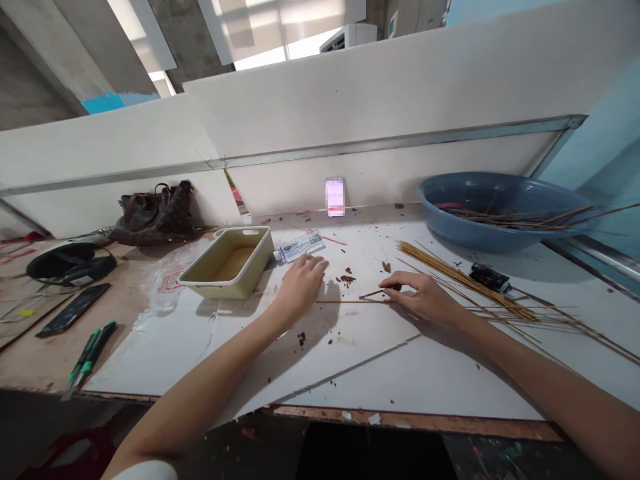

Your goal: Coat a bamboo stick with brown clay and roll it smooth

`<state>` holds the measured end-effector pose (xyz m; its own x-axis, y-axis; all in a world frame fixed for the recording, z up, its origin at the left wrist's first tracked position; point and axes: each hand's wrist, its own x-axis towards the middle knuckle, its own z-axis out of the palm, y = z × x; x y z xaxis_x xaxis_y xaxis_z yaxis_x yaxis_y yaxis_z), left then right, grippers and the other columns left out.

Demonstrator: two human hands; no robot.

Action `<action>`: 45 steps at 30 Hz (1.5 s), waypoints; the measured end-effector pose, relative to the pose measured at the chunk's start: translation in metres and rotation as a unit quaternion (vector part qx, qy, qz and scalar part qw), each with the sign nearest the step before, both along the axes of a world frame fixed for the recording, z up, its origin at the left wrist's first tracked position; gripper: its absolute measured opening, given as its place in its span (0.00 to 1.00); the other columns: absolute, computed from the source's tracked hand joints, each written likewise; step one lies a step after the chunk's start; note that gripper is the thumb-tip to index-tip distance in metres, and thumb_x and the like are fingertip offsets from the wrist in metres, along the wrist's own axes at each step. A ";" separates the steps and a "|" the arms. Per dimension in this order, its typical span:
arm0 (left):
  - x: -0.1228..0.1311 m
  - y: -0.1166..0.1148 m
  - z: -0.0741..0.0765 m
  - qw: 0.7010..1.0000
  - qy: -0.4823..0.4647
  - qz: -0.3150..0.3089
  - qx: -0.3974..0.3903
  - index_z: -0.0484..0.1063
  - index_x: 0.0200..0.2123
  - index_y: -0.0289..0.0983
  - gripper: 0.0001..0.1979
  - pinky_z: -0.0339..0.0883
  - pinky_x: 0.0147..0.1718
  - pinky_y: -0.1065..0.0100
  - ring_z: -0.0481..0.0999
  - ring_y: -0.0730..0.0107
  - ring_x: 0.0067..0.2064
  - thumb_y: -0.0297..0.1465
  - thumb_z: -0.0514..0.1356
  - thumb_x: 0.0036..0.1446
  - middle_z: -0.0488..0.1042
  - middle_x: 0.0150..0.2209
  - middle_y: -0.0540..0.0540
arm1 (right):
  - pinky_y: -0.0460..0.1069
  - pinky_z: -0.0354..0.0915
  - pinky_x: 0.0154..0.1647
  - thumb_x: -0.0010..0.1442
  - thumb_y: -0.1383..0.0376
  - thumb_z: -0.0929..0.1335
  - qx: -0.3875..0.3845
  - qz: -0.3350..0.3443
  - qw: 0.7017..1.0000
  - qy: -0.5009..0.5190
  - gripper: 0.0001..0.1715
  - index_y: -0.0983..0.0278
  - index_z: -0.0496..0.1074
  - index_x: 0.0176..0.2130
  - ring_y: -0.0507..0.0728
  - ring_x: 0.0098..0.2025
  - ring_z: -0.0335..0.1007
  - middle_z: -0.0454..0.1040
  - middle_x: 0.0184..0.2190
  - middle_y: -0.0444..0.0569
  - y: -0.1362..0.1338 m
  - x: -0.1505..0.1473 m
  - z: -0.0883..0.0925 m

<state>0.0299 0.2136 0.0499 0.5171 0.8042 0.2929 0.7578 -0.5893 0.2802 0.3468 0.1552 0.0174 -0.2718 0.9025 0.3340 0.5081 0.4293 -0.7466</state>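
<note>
My left hand [303,283] is over the white board, palm down, with its fingers stretched out. Its thumb is hidden. My right hand [425,297] has thumb and fingers pinched together on a short dark brown stick [370,294], which points left. A thin tan stick [345,302] lies between the hands, its left end by my left hand and its right end running under the right one. Dark brown flakes [346,279] are scattered just beyond. Right of my right hand lies a bundle of thin tan sticks [460,277].
A blue basin [460,230] with dark sticks stands at the back right, near a small black object [490,279]. To the left are a green bin [220,287], a handbag [155,220] and green-black cutters [93,353]. A phone [335,197] leans on the partition.
</note>
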 end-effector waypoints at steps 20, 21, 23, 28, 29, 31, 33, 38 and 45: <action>-0.010 0.010 0.009 0.984 0.104 0.138 -0.045 0.71 0.49 0.39 0.11 0.69 0.38 0.60 0.80 0.49 0.45 0.39 0.59 0.71 0.81 0.45 0.36 | 0.57 0.77 0.51 0.70 0.55 0.70 0.019 -0.010 1.000 -0.014 0.13 0.58 0.82 0.45 0.62 0.45 0.82 0.86 0.45 0.52 0.000 -0.002 0.000; -0.010 0.011 0.008 0.989 0.084 0.118 -0.041 0.71 0.48 0.39 0.10 0.69 0.39 0.60 0.80 0.49 0.45 0.38 0.58 0.71 0.80 0.45 0.36 | 0.57 0.77 0.51 0.69 0.56 0.70 0.023 -0.018 0.999 -0.019 0.12 0.58 0.82 0.45 0.63 0.45 0.83 0.86 0.44 0.52 0.001 -0.001 -0.001; -0.011 0.012 0.005 0.993 0.065 0.090 -0.036 0.71 0.46 0.39 0.08 0.69 0.39 0.59 0.79 0.49 0.44 0.36 0.57 0.71 0.80 0.43 0.37 | 0.58 0.77 0.49 0.69 0.57 0.70 0.031 -0.037 0.998 -0.026 0.12 0.58 0.82 0.44 0.63 0.44 0.83 0.86 0.44 0.52 0.002 0.000 -0.004; -0.012 0.015 0.003 0.997 0.048 0.056 -0.039 0.71 0.47 0.40 0.08 0.68 0.38 0.60 0.78 0.51 0.42 0.36 0.56 0.71 0.79 0.41 0.39 | 0.58 0.78 0.46 0.69 0.57 0.69 0.051 -0.080 0.995 -0.036 0.13 0.59 0.83 0.45 0.64 0.42 0.83 0.86 0.42 0.53 0.008 0.002 -0.010; -0.012 0.016 0.003 0.997 0.047 0.053 -0.039 0.71 0.47 0.40 0.08 0.67 0.38 0.60 0.78 0.51 0.42 0.36 0.56 0.71 0.78 0.42 0.39 | 0.57 0.78 0.45 0.69 0.57 0.70 0.053 -0.086 0.994 -0.036 0.13 0.59 0.83 0.45 0.63 0.42 0.83 0.86 0.42 0.52 0.009 0.000 -0.009; -0.011 0.018 0.003 0.997 0.048 0.050 -0.040 0.70 0.46 0.40 0.07 0.67 0.38 0.60 0.78 0.51 0.43 0.34 0.55 0.71 0.78 0.42 0.39 | 0.56 0.77 0.44 0.68 0.57 0.70 0.056 -0.087 0.994 -0.036 0.12 0.59 0.83 0.43 0.62 0.41 0.83 0.87 0.41 0.51 0.013 -0.004 -0.004; -0.010 0.018 0.003 0.997 0.045 0.049 -0.041 0.70 0.45 0.39 0.06 0.68 0.39 0.60 0.78 0.50 0.44 0.33 0.55 0.71 0.79 0.43 0.38 | 0.55 0.76 0.42 0.69 0.56 0.70 0.058 -0.074 0.995 -0.038 0.13 0.58 0.83 0.43 0.61 0.39 0.82 0.87 0.41 0.51 0.019 -0.011 0.003; -0.010 0.019 0.000 0.998 0.027 0.051 -0.041 0.69 0.47 0.39 0.07 0.69 0.41 0.59 0.79 0.51 0.45 0.33 0.53 0.72 0.80 0.45 0.37 | 0.53 0.74 0.40 0.69 0.55 0.69 0.068 -0.013 0.994 -0.083 0.16 0.60 0.83 0.44 0.59 0.37 0.80 0.87 0.41 0.51 0.046 -0.028 0.018; -0.011 0.018 -0.004 0.999 0.016 0.040 -0.030 0.69 0.46 0.38 0.06 0.71 0.43 0.59 0.79 0.51 0.47 0.32 0.55 0.71 0.79 0.43 0.38 | 0.53 0.69 0.41 0.71 0.53 0.70 0.087 -0.055 0.983 -0.150 0.16 0.62 0.81 0.40 0.61 0.37 0.79 0.85 0.37 0.55 0.080 -0.063 0.023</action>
